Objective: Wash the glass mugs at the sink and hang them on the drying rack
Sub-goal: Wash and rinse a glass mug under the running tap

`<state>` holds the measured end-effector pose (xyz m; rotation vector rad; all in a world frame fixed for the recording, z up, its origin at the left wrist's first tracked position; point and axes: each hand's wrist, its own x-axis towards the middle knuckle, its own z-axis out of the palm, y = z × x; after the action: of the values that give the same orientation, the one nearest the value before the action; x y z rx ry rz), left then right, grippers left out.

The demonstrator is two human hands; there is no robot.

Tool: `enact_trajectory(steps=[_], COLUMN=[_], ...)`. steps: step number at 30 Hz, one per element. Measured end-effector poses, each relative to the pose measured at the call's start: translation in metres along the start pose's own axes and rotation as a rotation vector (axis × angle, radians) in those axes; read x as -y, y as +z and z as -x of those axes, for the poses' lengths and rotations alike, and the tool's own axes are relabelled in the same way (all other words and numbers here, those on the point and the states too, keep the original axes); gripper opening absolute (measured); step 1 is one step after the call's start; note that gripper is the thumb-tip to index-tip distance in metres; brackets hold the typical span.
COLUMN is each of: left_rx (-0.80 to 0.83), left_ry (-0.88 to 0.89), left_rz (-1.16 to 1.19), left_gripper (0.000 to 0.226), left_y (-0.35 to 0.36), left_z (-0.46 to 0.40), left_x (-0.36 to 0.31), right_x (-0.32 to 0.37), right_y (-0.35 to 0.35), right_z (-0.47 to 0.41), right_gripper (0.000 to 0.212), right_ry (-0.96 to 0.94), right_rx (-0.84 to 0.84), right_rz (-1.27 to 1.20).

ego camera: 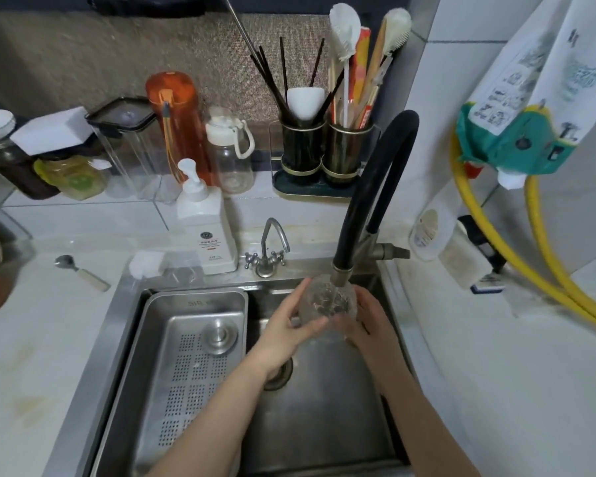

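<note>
White tiled surface (66,339), cluttered along the back wall; steel sink (324,425) set into it.

Sink: perforated tray (193,356) fills its left part; drain half hidden under my left wrist. No drying rack in view.

Tap (369,187): black hose arching over, nozzle just above the mug. Whether water runs, I cannot tell through the blur.

Soap bottle (207,232): white pump, on the sink's back edge, left of the small tap (269,249).

Left hand (286,328): wrapped around the mug's left side, fingers curled on the glass.

Right hand (365,318): clasping the mug's right side and underside.

Mug (327,301): clear glass, held between both hands over the right basin, directly beneath the nozzle. Handle not discernible.

Handling note, my judgement: this is the rinse. Wet glass is slippery, so I should keep one hand firmly gripping while the other rubs, turn the mug so the mouth meets the stream, stay low over the basin, and keep the rim clear of the metal nozzle.
</note>
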<state>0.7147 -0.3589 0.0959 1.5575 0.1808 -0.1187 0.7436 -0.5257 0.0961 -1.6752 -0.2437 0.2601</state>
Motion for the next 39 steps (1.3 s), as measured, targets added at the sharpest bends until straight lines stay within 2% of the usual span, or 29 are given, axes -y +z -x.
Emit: enact_trajectory(steps=[4, 9, 13, 15, 17, 18, 20, 23, 25, 28, 32, 36, 39], left_rx=[0.044, -0.022, -0.068, -0.093, -0.106, -0.104, -0.082, -0.129, -0.204, -0.280, -0.280, -0.203, -0.167], left_ry=[0.010, 0.008, -0.001, -0.020, -0.057, -0.071, -0.071, -0.063, -0.086, -0.181, -0.259, -0.111, 0.079], left_rz=[-0.029, 0.054, 0.006, -0.064, -0.100, -0.087, -0.071, -0.112, -0.102, -0.025, -0.294, -0.344, -0.395], left_gripper=[0.074, 0.071, 0.068, 0.064, 0.062, 0.064, 0.073, 0.082, 0.081, 0.076, 0.078, 0.081, 0.073], left_y=[0.006, -0.010, 0.014, 0.017, 0.014, 0.013, 0.010, 0.006, 0.002, 0.002, 0.014, 0.020, 0.022], left_z=[0.009, 0.005, -0.004, 0.001, 0.003, 0.003, 0.003, 0.002, 0.002, -0.004, -0.016, -0.010, -0.005], left_x=[0.008, 0.003, -0.002, 0.001, 0.003, 0.005, 0.006, 0.009, 0.009, 0.010, 0.010, 0.010, 0.015], right_x=[-0.011, 0.007, 0.000, -0.006, -0.010, -0.009, -0.006, -0.001, 0.002, -0.001, -0.009, -0.013, -0.013], right_y=[-0.007, 0.008, -0.006, -0.007, -0.002, 0.002, 0.007, 0.012, 0.019, 0.026, 0.024, 0.006, -0.005], right_z=[0.015, 0.001, 0.000, 0.007, 0.008, 0.007, 0.001, -0.010, -0.015, -0.018, -0.024, -0.034, -0.031], right_gripper=[0.051, 0.048, 0.045, 0.036, 0.041, 0.042, 0.031, 0.026, 0.012, 0.020, 0.021, 0.030, 0.019], right_ry=[-0.013, -0.028, 0.047, 0.081, 0.161, 0.207, 0.256, 0.247, 0.207, 0.134, 0.182, 0.297, 0.336], right_rx=[-0.030, 0.055, -0.050, -0.029, 0.007, 0.007, -0.013, 0.014, 0.018, 0.017, -0.119, -0.175, -0.158], right_rz=[-0.059, 0.038, 0.038, 0.031, -0.011, -0.041, -0.054, 0.012, 0.048, 0.057, 0.009, -0.082, -0.175])
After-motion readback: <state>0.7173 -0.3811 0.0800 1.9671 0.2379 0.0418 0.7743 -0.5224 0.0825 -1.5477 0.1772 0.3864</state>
